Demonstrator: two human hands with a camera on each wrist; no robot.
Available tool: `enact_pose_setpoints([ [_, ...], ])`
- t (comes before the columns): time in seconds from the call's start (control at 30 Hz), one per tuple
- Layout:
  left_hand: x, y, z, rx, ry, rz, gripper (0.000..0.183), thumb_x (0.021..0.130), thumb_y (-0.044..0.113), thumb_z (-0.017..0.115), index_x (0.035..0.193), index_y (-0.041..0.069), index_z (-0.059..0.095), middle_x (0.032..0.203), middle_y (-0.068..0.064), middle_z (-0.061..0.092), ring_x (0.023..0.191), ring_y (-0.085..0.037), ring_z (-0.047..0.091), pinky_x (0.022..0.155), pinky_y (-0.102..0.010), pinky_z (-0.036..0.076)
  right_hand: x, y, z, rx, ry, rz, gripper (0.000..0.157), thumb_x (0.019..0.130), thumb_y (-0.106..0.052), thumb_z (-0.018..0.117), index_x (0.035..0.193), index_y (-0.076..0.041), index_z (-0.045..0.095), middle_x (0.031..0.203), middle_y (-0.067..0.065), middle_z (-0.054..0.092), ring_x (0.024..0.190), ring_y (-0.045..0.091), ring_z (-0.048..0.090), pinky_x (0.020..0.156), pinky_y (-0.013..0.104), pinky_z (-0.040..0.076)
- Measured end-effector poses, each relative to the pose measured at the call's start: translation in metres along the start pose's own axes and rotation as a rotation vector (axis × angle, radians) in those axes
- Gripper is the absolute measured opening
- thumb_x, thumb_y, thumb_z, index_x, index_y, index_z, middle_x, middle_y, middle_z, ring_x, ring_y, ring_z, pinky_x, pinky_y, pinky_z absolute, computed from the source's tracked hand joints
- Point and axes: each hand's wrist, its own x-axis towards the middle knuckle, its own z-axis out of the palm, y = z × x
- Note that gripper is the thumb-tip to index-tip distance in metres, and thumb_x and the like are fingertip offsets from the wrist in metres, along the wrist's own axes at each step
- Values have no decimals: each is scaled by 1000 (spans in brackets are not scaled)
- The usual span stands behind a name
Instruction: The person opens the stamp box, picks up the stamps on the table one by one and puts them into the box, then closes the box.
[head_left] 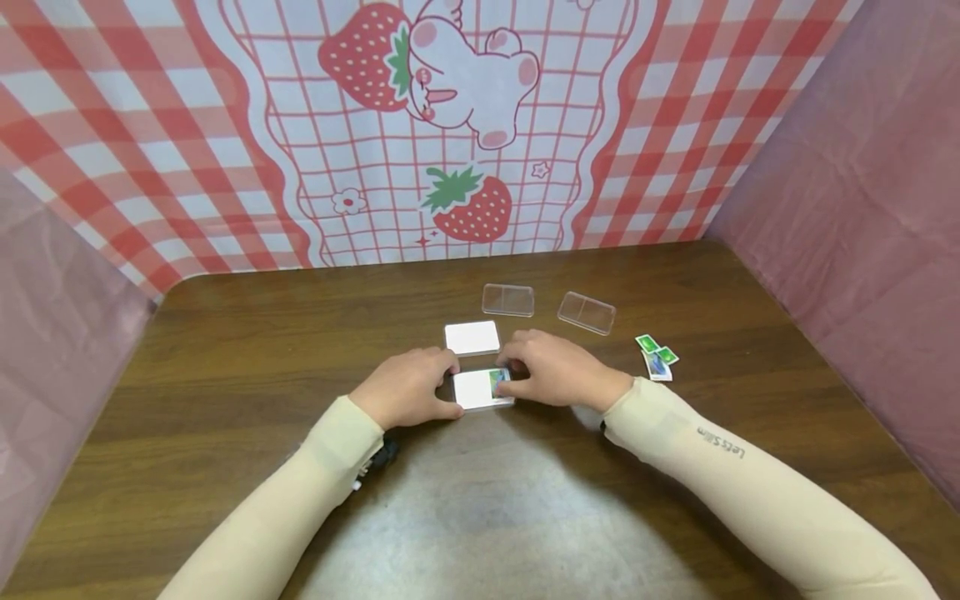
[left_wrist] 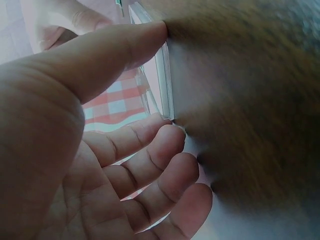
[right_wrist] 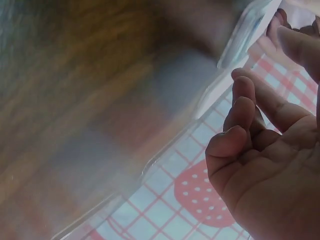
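A shallow clear plastic case [head_left: 472, 390] lies flat on the table, with a white surface inside and a small green-and-blue picture card [head_left: 496, 380] at its right end. My left hand [head_left: 408, 387] holds the case's left end, thumb on the near edge and forefinger by the far corner. In the left wrist view, the other fingers of that hand [left_wrist: 100, 140] rest on the table. My right hand [head_left: 558, 368] is over the right end; its thumb touches the card, and its forefinger lies by the far edge. The right wrist view shows thumb and forefinger apart.
Just behind stands a second white-filled case [head_left: 472, 337]. Farther back lie a divided clear lid or tray [head_left: 508, 300] and another one like it [head_left: 587, 312]. Several small picture cards [head_left: 658, 367] lie overlapped at the right. A strawberry-print cloth [head_left: 465, 208] hangs behind the table.
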Motion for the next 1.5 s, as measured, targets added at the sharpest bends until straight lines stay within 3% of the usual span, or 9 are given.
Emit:
enact_pose_setpoints([
  [0.4, 1, 0, 0, -2, 8, -2, 50, 84, 45, 84, 117, 11, 66, 98, 1, 64, 83, -14, 58, 77, -38, 51, -3, 19, -20, 52, 24, 70, 22, 93, -31, 80, 105, -14, 77, 95, -1, 67, 85, 14, 60, 77, 35, 51],
  [0.9, 1, -1, 0, -1, 13, 8, 51, 85, 45, 84, 118, 11, 66, 100, 0, 65, 85, -14, 58, 80, -39, 52, -20, 61, -40, 36, 57, 134, 11, 91, -22, 82, 97, -13, 78, 91, -3, 66, 82, 13, 61, 76, 37, 52],
  [1.17, -1, -2, 1, -7, 14, 6, 52, 84, 44, 85, 118, 10, 66, 99, 0, 66, 85, -14, 59, 79, -39, 53, -41, 82, -54, 15, -50, 209, 11, 91, -18, 81, 94, -10, 74, 80, -3, 64, 73, 14, 54, 69, 35, 47],
  [1.5, -1, -1, 1, -15, 16, 6, 51, 84, 44, 85, 117, 11, 66, 98, 0, 65, 84, -14, 58, 78, -39, 52, -65, 105, -79, -99, -174, 286, 17, 88, -16, 81, 102, -9, 74, 83, -1, 62, 76, 16, 55, 70, 41, 48],
])
